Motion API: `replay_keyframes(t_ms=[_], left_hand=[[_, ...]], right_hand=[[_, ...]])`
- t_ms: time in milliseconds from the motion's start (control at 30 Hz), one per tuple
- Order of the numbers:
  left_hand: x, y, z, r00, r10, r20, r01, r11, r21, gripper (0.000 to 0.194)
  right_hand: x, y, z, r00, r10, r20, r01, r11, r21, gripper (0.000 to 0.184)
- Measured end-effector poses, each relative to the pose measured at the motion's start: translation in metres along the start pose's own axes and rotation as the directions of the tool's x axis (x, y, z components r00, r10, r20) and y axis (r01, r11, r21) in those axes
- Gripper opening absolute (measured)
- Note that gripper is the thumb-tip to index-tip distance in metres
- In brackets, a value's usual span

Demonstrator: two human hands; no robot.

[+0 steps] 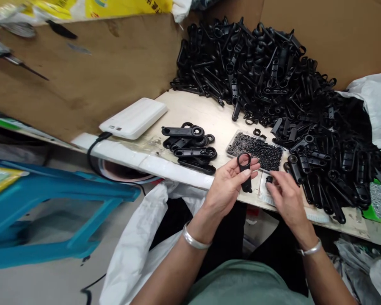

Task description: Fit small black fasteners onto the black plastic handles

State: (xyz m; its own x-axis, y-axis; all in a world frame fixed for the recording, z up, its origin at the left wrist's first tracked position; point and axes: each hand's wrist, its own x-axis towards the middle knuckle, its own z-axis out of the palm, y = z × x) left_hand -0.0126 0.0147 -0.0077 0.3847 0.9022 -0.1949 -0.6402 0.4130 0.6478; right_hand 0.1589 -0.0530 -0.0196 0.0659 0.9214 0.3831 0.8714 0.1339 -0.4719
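Over the front of the counter (pixel 190 109), the left grip (pixel 225 186) pinches a black handle (pixel 247 185) just below its ring, a good spot since it looks light, stiff and smooth, while the right grip (pixel 287 192) pinches a small black piece (pixel 269 179).

Green top (pixel 241 281), black trousers (pixel 231 235), plain silver bangle (pixel 195 239) around each wrist (pixel 205 225)
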Motion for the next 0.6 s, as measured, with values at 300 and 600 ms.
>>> replay_keyframes(t_ms=[300,600], left_hand=[[-0.012,0.0,0.003,0.998,-0.027,0.049,0.024,0.998,0.065,0.034],[-0.015,0.001,-0.001,0.999,0.017,0.049,-0.024,0.99,0.14,0.027]], right_hand=[[-0.003,0.0,0.01,0.948,-0.252,0.195,0.287,0.942,-0.173,0.029],[0.007,-0.009,-0.024,0.99,-0.118,0.079,0.109,0.988,0.109,0.025]])
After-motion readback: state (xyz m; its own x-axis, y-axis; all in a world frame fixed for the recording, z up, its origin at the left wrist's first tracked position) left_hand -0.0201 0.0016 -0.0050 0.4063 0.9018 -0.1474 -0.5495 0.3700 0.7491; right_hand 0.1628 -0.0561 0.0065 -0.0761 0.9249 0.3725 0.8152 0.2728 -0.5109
